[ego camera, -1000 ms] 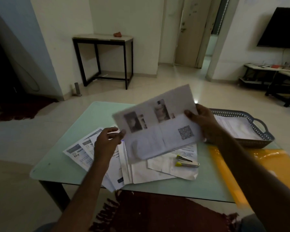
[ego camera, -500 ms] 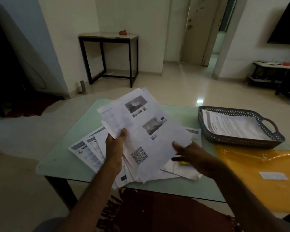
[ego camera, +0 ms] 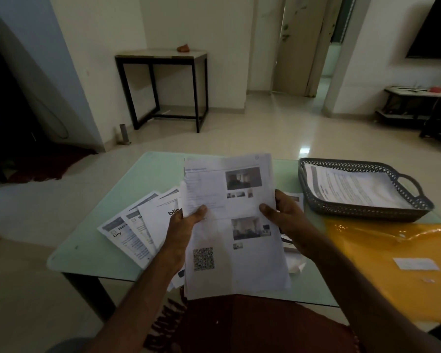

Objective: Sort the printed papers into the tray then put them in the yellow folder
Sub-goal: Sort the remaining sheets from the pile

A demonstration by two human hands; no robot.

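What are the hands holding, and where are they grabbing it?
Both hands hold the printed papers: left hand grips the left edge, right hand the right edge, both about midway up.

Both forearms are bare, no sleeves, watch or rings visible.

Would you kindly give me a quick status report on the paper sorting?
Left hand and right hand gripping printed sheets. Tray holds papers; yellow folder lies beside it. Nothing blocking.

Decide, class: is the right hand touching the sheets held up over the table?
Touching. The head view shows the right hand with its thumb pressed on the front of the held sheets at their right edge.
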